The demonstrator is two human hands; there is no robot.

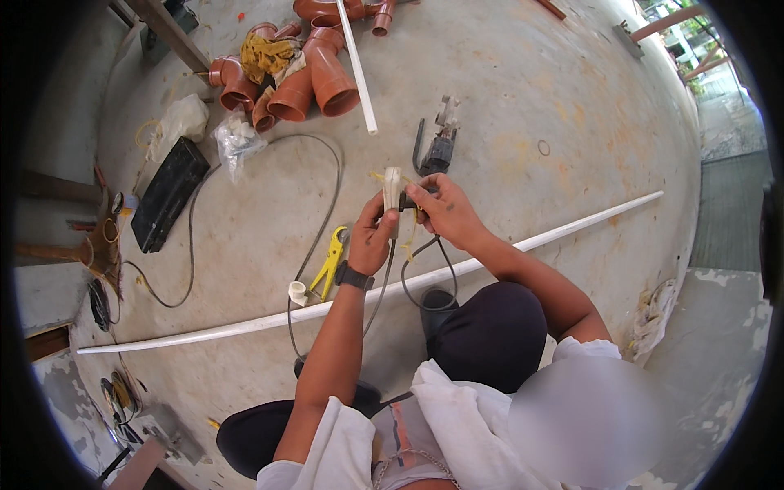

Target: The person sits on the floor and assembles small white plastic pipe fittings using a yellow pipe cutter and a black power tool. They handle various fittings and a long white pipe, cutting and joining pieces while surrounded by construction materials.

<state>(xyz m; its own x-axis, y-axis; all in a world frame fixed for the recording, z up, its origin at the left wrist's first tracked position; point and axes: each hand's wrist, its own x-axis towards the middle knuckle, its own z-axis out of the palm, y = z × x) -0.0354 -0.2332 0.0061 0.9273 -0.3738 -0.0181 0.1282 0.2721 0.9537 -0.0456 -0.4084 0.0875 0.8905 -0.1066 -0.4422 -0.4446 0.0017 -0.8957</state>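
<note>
My left hand (371, 237) is closed around a whitish extension socket (392, 189) with a dark cord trailing from its lower end. At the socket's right side, my right hand (445, 212) pinches a black plug (407, 201), which touches the socket; how far it is inserted cannot be made out. A thin yellow tie or strip hangs by the fingers. Below the right hand, a dark cable (454, 273) loops down. Just beyond my hands lies a power tool (441, 143) with a dark body and a metal front. Yellow pipe cutters (331, 263) lie left of my left wrist.
A long white pipe (572, 223) crosses the floor beneath my forearms. A white pipe fitting (297, 291) sits beside the cutters. Further off are orange-brown pipe fittings (331, 73), another white pipe (359, 73), plastic bags (237, 140) and a black case (170, 194). Cable winds across the left floor.
</note>
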